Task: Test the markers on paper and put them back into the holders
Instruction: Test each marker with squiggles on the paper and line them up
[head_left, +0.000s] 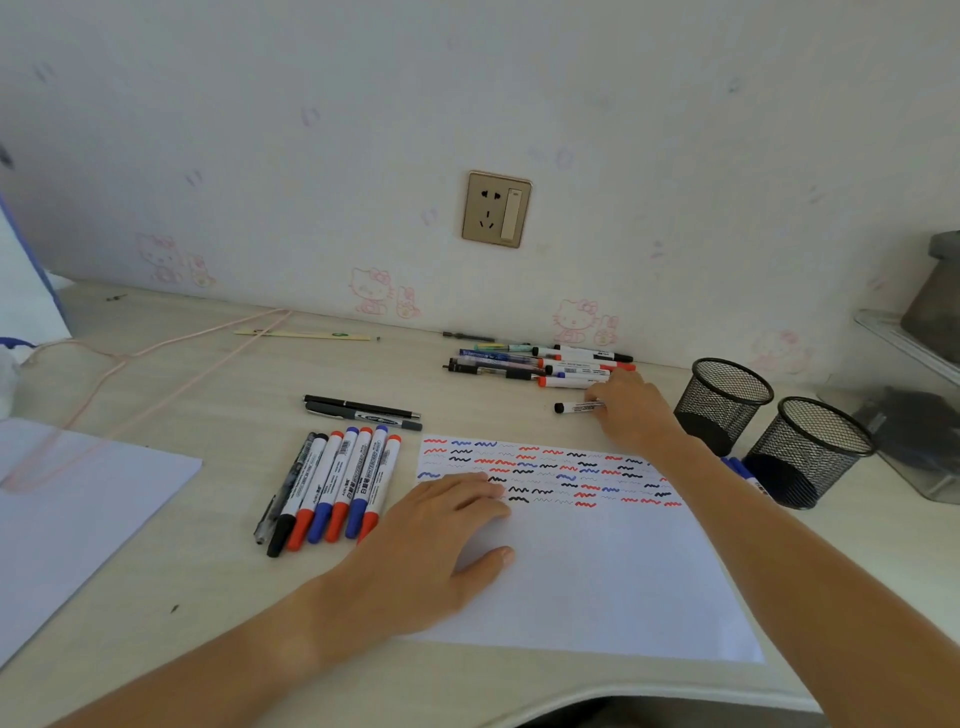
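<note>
1. Nearest the camera, the left hand (441, 540) lay flat, fingers straight, on the white paper sheet with red, blue and black squiggles (587, 566), probably to steady it.
2. The right hand (631, 408) reached past the sheet, fingers curled on a black-capped white marker (576, 407) lying on the pale wooden desk (208, 561), likely picking it for testing.
3. Two black mesh holders (724, 402) stood to the right, seemingly empty.

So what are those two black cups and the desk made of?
The two black pen holders look like thin metal mesh, matte black: you can see through the little holes in their walls. The desk looks like pale wood or a wood-print laminate, smooth, with faint grain lines; the picture cannot settle which.
</note>
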